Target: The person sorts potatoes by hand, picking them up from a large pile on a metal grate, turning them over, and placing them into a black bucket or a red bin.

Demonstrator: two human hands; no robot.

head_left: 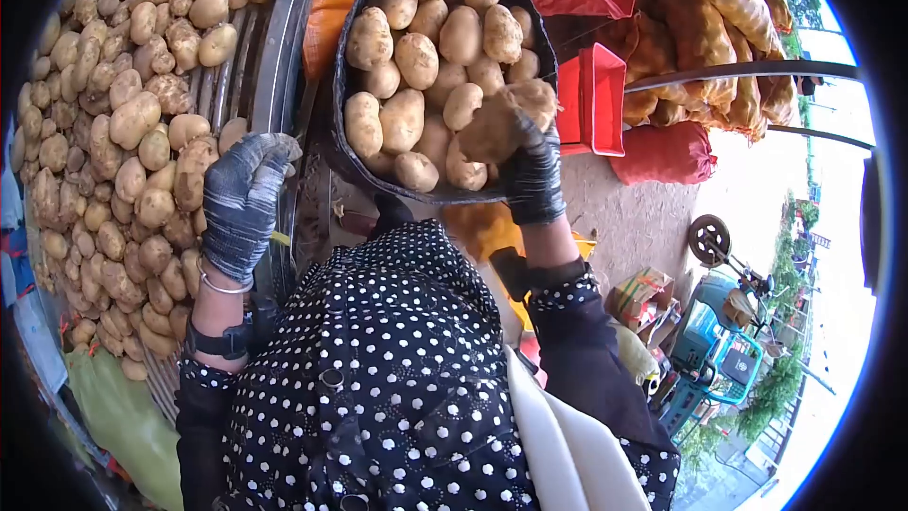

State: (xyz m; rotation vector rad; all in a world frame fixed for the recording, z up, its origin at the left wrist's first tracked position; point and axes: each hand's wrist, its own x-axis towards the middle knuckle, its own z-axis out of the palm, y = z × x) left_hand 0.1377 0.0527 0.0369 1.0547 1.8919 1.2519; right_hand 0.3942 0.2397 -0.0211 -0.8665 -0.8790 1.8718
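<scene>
My left hand (248, 199), in a grey and black glove, is closed at the metal edge of the roller table (276, 66); what its fingers hold, if anything, is hidden. My right hand (532, 175), gloved too, grips a brown potato (501, 125) over the right side of a dark basket (346, 123). Inside the basket lie several large, pale potatoes (416, 61). Left of my left hand, many loose potatoes (135, 119) are heaped across the rollers.
Red plastic bins (603, 99) stand right of the basket. Behind them are stacked net sacks (700, 28) and a red sack (665, 153). Cardboard boxes (643, 298) and a teal vehicle (714, 345) are at the lower right. A green sack (123, 416) lies at the lower left.
</scene>
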